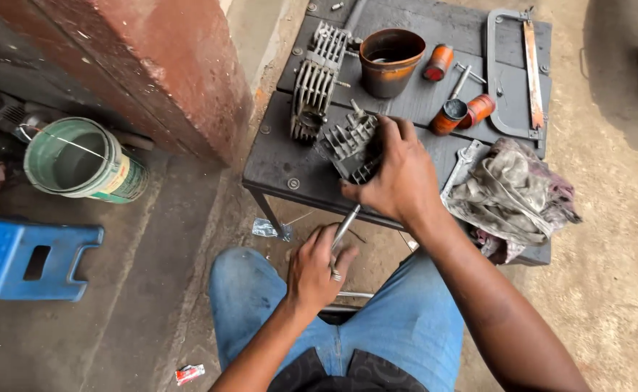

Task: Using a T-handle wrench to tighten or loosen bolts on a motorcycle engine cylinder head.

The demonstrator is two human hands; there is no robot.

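Note:
My right hand (pixel 397 178) grips a grey finned metal engine part (pixel 349 141) at the near edge of a low dark metal table (pixel 282 163). My left hand (pixel 317 268) sits below the table edge over my knees and holds a thin metal rod-like tool (pixel 346 225) that points up toward the finned part. A ring shows on one finger of the left hand. A second, longer finned engine block (pixel 315 80) lies on the table just behind the held part.
On the table stand a rusty brown pot (pixel 390 62), orange cylinders (pixel 458 109), a spanner (pixel 462 163), a hacksaw frame (pixel 518 69) and a dirty rag (pixel 511 192). A red-brown pillar (pixel 166 65), a green bucket (pixel 79 160) and a blue plastic stool (pixel 21 258) are at left.

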